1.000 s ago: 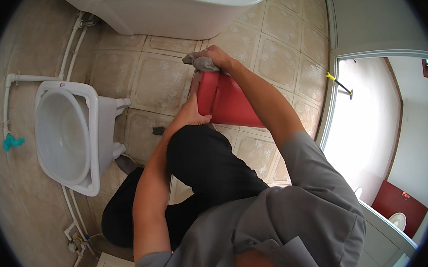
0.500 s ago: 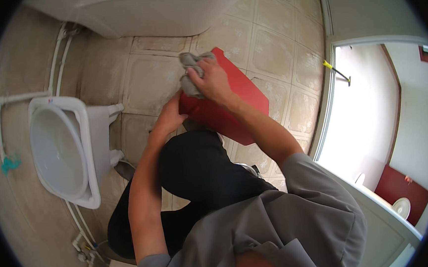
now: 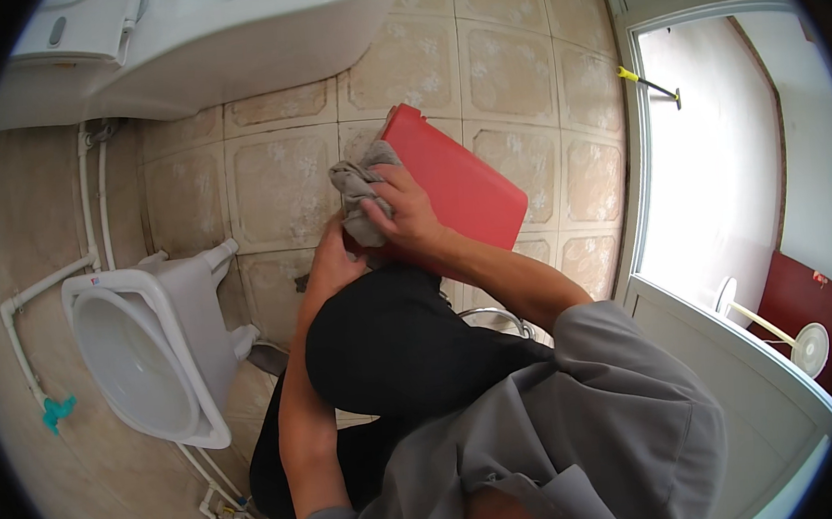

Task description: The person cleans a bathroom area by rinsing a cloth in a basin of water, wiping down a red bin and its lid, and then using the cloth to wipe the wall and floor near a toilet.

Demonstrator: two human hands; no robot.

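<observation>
A red flat-sided plastic piece point(image 3: 460, 194), its exact kind unclear, is tilted over the tiled floor beyond my knee. My right hand point(image 3: 406, 207) presses a crumpled grey cloth point(image 3: 363, 220) against its left edge, fingers closed on the cloth. My left hand point(image 3: 334, 265) grips the near left end of the red piece, just below the cloth. Some of the left fingers are hidden behind the red piece and cloth. My bent knee in black trousers point(image 3: 374, 344) lies right below both hands.
A white basin-like fixture point(image 3: 134, 361) with pipes lines the left wall. A white toilet point(image 3: 228, 56) stands at the far side. On the right is an open doorway with a door panel point(image 3: 713, 374) and a yellow-and-black tool point(image 3: 650, 87). A round metal rim point(image 3: 498, 323) shows beside my leg.
My right hand and the cloth have slid a little nearer along the red piece's left edge. The view has shifted, showing more of the toilet. My left hand keeps its grip.
</observation>
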